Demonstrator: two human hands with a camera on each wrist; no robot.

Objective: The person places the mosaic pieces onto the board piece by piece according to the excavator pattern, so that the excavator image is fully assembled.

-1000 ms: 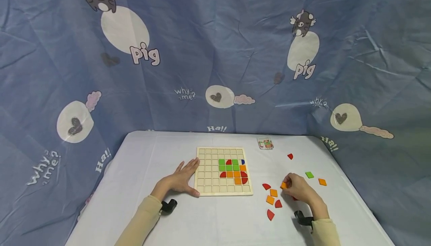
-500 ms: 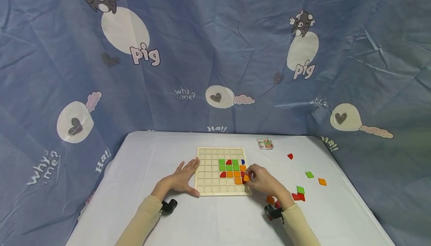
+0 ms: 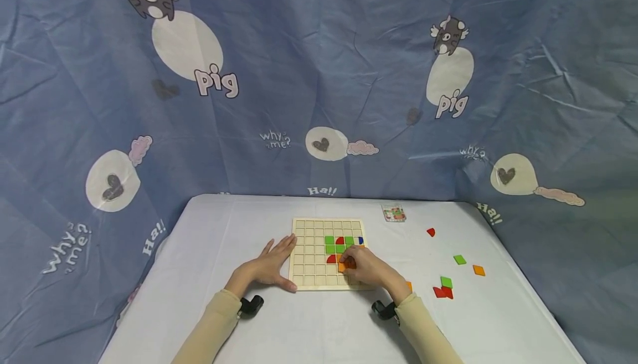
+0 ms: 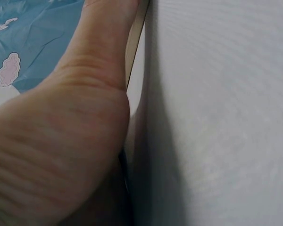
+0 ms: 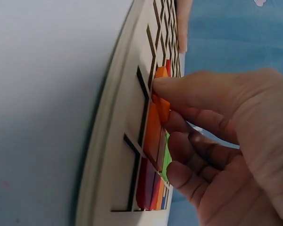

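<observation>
The person's right hand (image 3: 370, 266) pinches a thin orange square tile (image 3: 341, 267) just left of its palm, tilted over a pale, wooden-looking gridded board (image 3: 314, 288) and just beside a flat-laid orange tile (image 5: 152, 127) on its right. The left hand (image 3: 271, 261), fingers spread at the board's left rim, is farther from it, columns of cells between. The right hand hides neighbouring cells; a loose green square tile (image 3: 446, 282) and red pieces (image 3: 448, 293) lie farther right on the white surface (image 3: 309, 325).
</observation>
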